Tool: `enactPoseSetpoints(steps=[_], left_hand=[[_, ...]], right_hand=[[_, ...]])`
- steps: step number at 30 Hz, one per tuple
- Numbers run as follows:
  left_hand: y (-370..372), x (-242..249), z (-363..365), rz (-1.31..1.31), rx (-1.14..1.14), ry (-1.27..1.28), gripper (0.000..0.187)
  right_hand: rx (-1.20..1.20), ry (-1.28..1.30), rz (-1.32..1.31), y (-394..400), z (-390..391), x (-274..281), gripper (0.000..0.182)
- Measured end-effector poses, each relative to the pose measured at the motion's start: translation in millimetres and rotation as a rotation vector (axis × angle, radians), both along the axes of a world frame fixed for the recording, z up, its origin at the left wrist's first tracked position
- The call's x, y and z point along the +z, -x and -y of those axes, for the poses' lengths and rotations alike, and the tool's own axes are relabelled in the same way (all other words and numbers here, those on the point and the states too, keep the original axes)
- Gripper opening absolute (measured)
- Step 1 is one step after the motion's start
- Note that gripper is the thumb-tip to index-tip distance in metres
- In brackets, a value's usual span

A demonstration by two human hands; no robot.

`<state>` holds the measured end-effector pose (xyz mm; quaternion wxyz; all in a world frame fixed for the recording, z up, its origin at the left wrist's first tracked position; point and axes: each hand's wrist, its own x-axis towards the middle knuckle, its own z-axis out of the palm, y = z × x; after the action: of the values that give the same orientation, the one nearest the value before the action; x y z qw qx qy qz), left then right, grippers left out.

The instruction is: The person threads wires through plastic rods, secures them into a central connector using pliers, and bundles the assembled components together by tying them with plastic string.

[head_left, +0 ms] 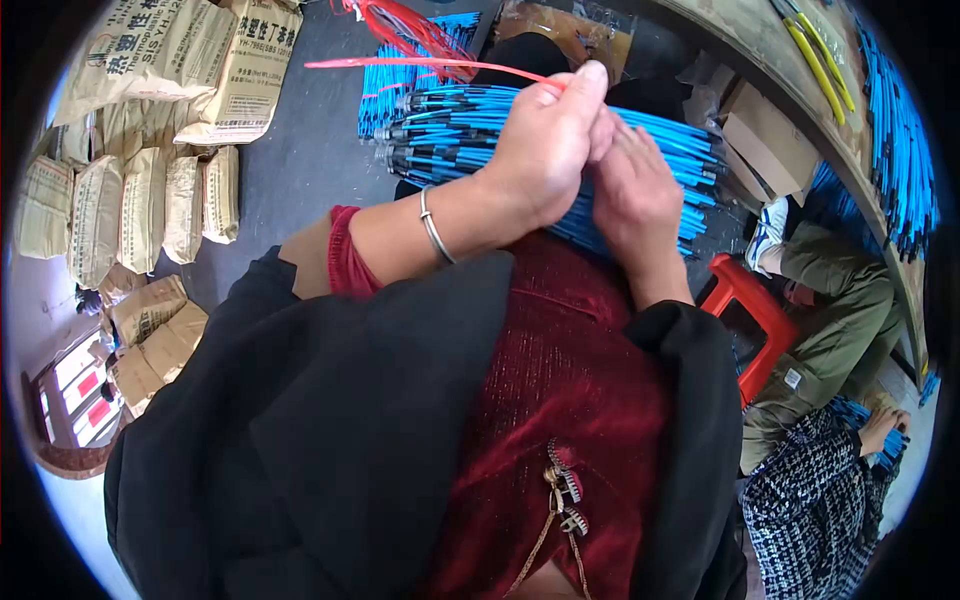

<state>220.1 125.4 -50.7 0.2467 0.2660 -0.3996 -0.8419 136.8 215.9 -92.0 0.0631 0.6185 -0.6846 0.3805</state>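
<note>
My left hand (pixel 545 145), with a metal bangle at its wrist, is closed on a red plastic strip (pixel 430 66). One long end of the strip sticks out to the left. My right hand (pixel 638 190) presses against the left one with its fingers curled; what lies in them is hidden. Under both hands are bundles of blue cable-like pieces (pixel 670 140) with black sections and pale ends, lying across my lap. More blue pieces (pixel 378 92) lie just beyond, with a bunch of red strips (pixel 410 35) above them.
Printed paper sacks (pixel 140 215) stand at the left. On the right are a workbench edge (pixel 850 150) with yellow-handled tools (pixel 818 65) and blue bundles (pixel 895 140), a cardboard box (pixel 765 150), and a red stool (pixel 765 310). A seated person (pixel 835 320) in green trousers holds blue pieces.
</note>
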Motion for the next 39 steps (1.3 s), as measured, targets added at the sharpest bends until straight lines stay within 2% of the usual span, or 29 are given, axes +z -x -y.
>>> enactPoseSetpoints(steps=[3, 4, 5, 6, 7, 10, 12, 13, 16, 18, 20, 21, 23, 24, 27, 28, 32, 35, 36, 39], left_hand=[[-0.1, -11.3, 7.8, -0.103, 0.037, 0.049, 0.037], [-2.3, -12.6, 10.1, -0.033, 0.029, 0.173, 0.037], [-4.6, -11.1, 12.8, 0.039, 0.02, 0.296, 0.036], [-4.7, -11.9, 18.4, 0.103, 0.019, 0.377, 0.034], [-0.8, -15.0, 23.7, 0.04, 0.023, 0.269, 0.031], [17.7, -23.0, 38.8, 0.158, -0.011, 0.256, 0.031], [24.8, -12.0, 38.3, 0.233, 0.022, 0.217, 0.037], [25.4, -8.1, 38.6, 0.316, -0.036, 0.249, 0.035], [24.0, -1.3, 38.1, 0.579, -0.22, 0.336, 0.033], [21.8, -7.4, 34.9, 0.486, -0.309, 0.274, 0.028], [24.6, -14.7, 32.7, 0.397, -0.344, 0.21, 0.028], [28.5, -18.2, 33.5, 0.405, -0.306, 0.155, 0.027], [37.9, -26.6, 33.4, 0.423, -0.239, 0.035, 0.025], [38.8, -14.3, 27.7, 0.279, -0.106, -0.111, 0.021], [44.4, -12.1, 28.2, 0.173, -0.079, -0.183, 0.019], [38.6, -10.9, 30.5, 0.055, -0.154, -0.193, 0.022], [33.2, 18.6, 25.7, 0.075, -0.169, -0.068, 0.03], [31.2, 28.3, 17.3, 0.202, -0.088, -0.044, 0.032], [35.7, 35.0, 6.4, 0.293, 0.006, -0.011, 0.033], [30.8, 25.2, -4.4, 0.261, 0.014, 0.048, 0.035]], right_hand=[[-0.017, 0.066, -0.092, -1.3, -9.1, 24.0, 0.011], [-0.047, 0.029, -0.129, -11.5, -22.0, 43.8, 0.013], [-0.011, -0.01, -0.057, -22.6, -34.3, 58.2, 0.011], [0.123, -0.019, 0.167, -31.4, -42.1, 57.8, 0.009], [0.253, -0.024, 0.388, -38.9, -48.7, 56.5, 0.01], [0.354, -0.508, 1.156, -45.7, -70.6, 61.1, 0.017], [0.18, -0.268, 1.014, -49.6, -82.0, 51.1, 0.021], [0.09, -0.169, 0.918, -52.3, -85.8, 51.5, 0.02], [0.016, 0.035, 0.535, -50.0, -74.9, 92.0, 0.011], [-0.031, 0.207, 0.274, -45.0, -49.3, 98.7, 0.004], [0.013, 0.317, 0.045, -43.9, -29.0, 98.9, 0.008], [0.048, 0.279, 0.113, -40.0, -22.1, 92.0, 0.006], [-0.04, 0.252, 0.139, -19.8, -11.2, 67.0, 0.003], [-0.069, 0.243, 0.292, -10.5, -7.3, 55.0, 0.004], [-0.031, 0.235, 0.36, 8.5, 4.2, 43.1, 0.016], [-0.099, 0.158, 0.564, 12.4, 6.7, 38.9, 0.019], [-0.21, 0.16, 0.602, 27.7, 18.7, 21.8, 0.017], [-0.209, 0.105, 0.61, 33.8, 29.7, 16.5, 0.019], [-0.198, 0.107, 0.601, 36.7, 34.8, 12.6, 0.021], [-0.187, 0.069, 0.556, 43.7, 50.5, 7.3, 0.021]])
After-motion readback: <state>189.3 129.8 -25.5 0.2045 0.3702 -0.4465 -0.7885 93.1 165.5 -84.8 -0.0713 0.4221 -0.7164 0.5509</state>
